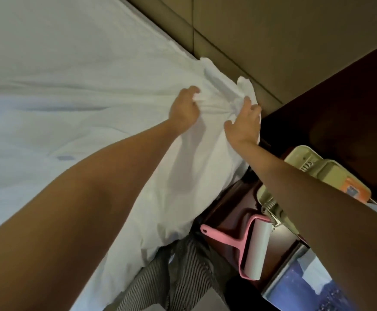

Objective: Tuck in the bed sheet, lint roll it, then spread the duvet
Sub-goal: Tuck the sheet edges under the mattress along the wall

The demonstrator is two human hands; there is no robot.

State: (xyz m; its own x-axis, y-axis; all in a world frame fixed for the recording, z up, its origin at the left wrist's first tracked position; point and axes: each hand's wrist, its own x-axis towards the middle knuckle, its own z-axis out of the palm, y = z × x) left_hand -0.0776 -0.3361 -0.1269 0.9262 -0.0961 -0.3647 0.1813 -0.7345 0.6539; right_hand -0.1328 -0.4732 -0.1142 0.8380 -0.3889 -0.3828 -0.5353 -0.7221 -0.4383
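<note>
At the bed's head corner, where the mattress edge meets the padded headboard (272,41), the white bed sheet (93,86) is drawn up into a tight bunch of pleats. It lies spread over the rest of the bed, with long creases running toward that corner. The left hand (184,107) has its fingers curled into a fold just short of the bunch, pinching the cloth. The right hand (244,124) closes thumb and fingers round the gathered corner itself, hard by the headboard. The cloth is thin, soft and light, so it will go wherever it is pulled, but it has no stiffness of its own and will sag or spring loose unless kept taut. The gathered corner is probably the best place to hold it, one hand keeping tension along the side while the other feeds the loose tail down between mattress and headboard. Wrinkles across the top look likely to need smoothing afterward. On the dark nightstand (228,212) beside the bed, near its front edge, the pink lint roller (253,250) lies untouched with its handle pointing toward the bed, next to a beige telephone (317,173). No duvet can be made out.
</note>
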